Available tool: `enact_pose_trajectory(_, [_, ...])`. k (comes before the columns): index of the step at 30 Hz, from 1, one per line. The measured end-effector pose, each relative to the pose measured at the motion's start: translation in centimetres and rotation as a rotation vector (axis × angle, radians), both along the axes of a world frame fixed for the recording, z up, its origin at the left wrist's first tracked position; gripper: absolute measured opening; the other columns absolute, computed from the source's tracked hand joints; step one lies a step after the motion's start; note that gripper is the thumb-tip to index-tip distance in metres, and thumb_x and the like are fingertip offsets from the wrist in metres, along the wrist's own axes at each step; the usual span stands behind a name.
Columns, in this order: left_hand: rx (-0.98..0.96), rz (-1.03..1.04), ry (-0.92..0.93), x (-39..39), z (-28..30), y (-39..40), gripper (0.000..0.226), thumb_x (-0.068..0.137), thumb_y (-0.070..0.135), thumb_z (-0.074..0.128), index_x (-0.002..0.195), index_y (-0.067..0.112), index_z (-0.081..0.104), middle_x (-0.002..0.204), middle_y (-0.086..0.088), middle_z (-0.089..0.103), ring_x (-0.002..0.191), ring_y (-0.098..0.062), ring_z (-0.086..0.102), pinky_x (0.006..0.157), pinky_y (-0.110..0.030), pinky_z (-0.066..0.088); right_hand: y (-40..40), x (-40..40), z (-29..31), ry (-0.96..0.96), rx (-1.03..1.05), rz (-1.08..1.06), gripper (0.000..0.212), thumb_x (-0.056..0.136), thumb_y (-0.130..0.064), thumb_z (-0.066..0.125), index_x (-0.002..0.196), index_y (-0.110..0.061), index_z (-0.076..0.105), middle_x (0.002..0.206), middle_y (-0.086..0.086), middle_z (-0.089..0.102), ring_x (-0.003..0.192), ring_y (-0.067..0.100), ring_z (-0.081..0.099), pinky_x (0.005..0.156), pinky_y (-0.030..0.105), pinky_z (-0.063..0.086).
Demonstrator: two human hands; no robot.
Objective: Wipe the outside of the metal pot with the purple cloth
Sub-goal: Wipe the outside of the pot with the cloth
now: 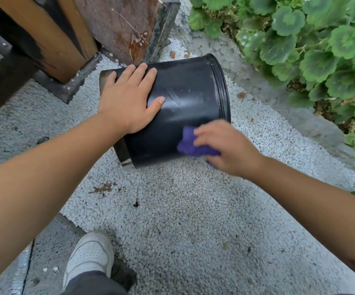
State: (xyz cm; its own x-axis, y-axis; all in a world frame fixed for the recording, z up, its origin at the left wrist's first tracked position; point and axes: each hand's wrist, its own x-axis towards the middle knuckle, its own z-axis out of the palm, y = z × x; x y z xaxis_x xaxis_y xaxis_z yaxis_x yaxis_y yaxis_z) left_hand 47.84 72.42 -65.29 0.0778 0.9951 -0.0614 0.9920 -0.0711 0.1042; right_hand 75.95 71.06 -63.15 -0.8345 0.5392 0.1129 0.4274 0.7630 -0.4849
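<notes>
A dark, shiny metal pot (189, 96) lies on its side on white gravel, its ribbed rim pointing right and its base to the left. My left hand (127, 99) rests flat on the pot's upper left side, fingers spread, pressing it down. My right hand (225, 145) is closed on a crumpled purple cloth (190, 142) and presses it against the pot's lower right wall, close to the rim. Part of the cloth is hidden under my fingers.
White gravel ground (183, 209) surrounds the pot. A wooden post on a metal base (51, 39) and a weathered board (125, 24) stand at the back left. Green leafy plants (300, 39) fill the right side. My white shoe (89, 256) is at the bottom.
</notes>
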Motion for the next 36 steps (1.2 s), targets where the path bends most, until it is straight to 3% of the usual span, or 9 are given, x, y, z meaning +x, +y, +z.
enact_pose_trajectory(4, [-0.008,0.003,0.003,-0.1,0.1,0.1,0.075,0.093,0.065,0.02,0.154,0.022,0.02,0.162,-0.006,0.024,0.148,-0.03,0.024,0.115,-0.058,0.022,6.4,-3.8,3.9,0.256,0.039,-0.465,0.045,0.062,0.005,0.056,0.105,-0.005,0.066,0.116,0.013,0.065,0.11,0.021,0.056,0.096,0.012,0.034])
enact_pose_trajectory(9, [-0.035,0.011,0.003,-0.1,0.0,0.1,0.074,0.094,0.064,0.016,0.155,0.022,0.019,0.163,-0.006,0.023,0.149,-0.029,0.023,0.115,-0.057,0.023,12.7,-7.0,3.5,-0.058,-0.072,-0.715,0.051,0.071,-0.008,0.048,0.118,-0.019,0.064,0.117,0.005,0.067,0.11,0.026,0.057,0.086,0.022,0.04])
enact_pose_trajectory(13, [-0.075,0.041,-0.055,-0.4,0.3,0.6,0.068,0.096,0.054,0.013,0.154,0.02,0.023,0.162,-0.006,0.025,0.148,-0.029,0.025,0.114,-0.056,0.024,10.4,-9.6,2.5,-0.205,0.122,-0.427,0.042,0.069,-0.016,0.048,0.107,-0.014,0.065,0.108,0.011,0.068,0.105,0.036,0.06,0.081,0.041,0.05])
enact_pose_trajectory(20, [0.105,0.092,-0.232,-0.5,1.1,-0.3,0.044,0.086,0.02,0.041,0.126,0.011,0.055,0.128,-0.012,0.061,0.12,-0.033,0.053,0.099,-0.045,0.037,0.8,-8.8,-0.1,0.121,0.163,-0.07,0.03,0.072,0.0,0.058,0.1,0.004,0.069,0.1,0.021,0.071,0.089,0.04,0.068,0.084,0.043,0.048])
enact_pose_trajectory(26, [0.174,0.261,-0.346,-2.7,0.3,-5.1,0.048,0.085,0.029,0.053,0.127,0.008,0.049,0.133,-0.015,0.052,0.128,-0.037,0.043,0.111,-0.049,0.033,-2.9,-2.1,-1.7,-0.246,-0.035,0.367,0.04,0.069,0.002,0.068,0.108,-0.007,0.07,0.109,0.005,0.072,0.097,0.035,0.064,0.082,0.045,0.055])
enact_pose_trajectory(29, [0.065,0.563,-0.636,-2.8,-0.8,-10.7,0.06,0.093,0.033,0.055,0.145,0.01,0.035,0.148,-0.009,0.042,0.139,-0.027,0.034,0.115,-0.042,0.027,-3.2,2.6,-2.1,-0.176,-0.145,0.053,0.056,0.062,0.0,0.067,0.115,-0.018,0.061,0.111,0.005,0.067,0.099,0.026,0.06,0.091,0.032,0.05])
enact_pose_trajectory(32, [-0.026,0.634,-0.744,-2.1,-2.0,-13.3,0.048,0.095,0.037,0.057,0.139,0.019,0.047,0.129,0.008,0.056,0.118,-0.01,0.049,0.095,-0.029,0.038,-3.5,5.3,-2.3,-0.06,-0.311,-0.583,0.077,0.066,0.0,0.065,0.131,-0.034,0.042,0.126,-0.005,0.046,0.101,0.013,0.057,0.087,0.007,0.041])
enact_pose_trajectory(34, [-0.059,0.638,-0.773,-1.4,-2.2,-12.9,0.024,0.093,0.036,0.06,0.111,0.021,0.064,0.1,0.01,0.066,0.093,-0.011,0.059,0.074,-0.025,0.041,-3.0,5.2,-2.3,-0.01,-0.646,-0.892,0.09,0.072,0.003,0.063,0.143,-0.04,0.027,0.141,-0.01,0.038,0.098,0.02,0.066,0.074,0.026,0.055])
enact_pose_trajectory(36, [-0.056,0.692,-0.786,-1.0,-2.3,-11.9,0.021,0.09,0.035,0.063,0.079,0.018,0.056,0.07,0.006,0.056,0.065,-0.015,0.051,0.055,-0.028,0.036,-2.2,4.5,-2.4,0.122,-0.993,-0.92,0.076,0.075,0.013,0.056,0.138,-0.026,0.039,0.126,-0.006,0.046,0.073,0.021,0.069,0.055,0.032,0.057])
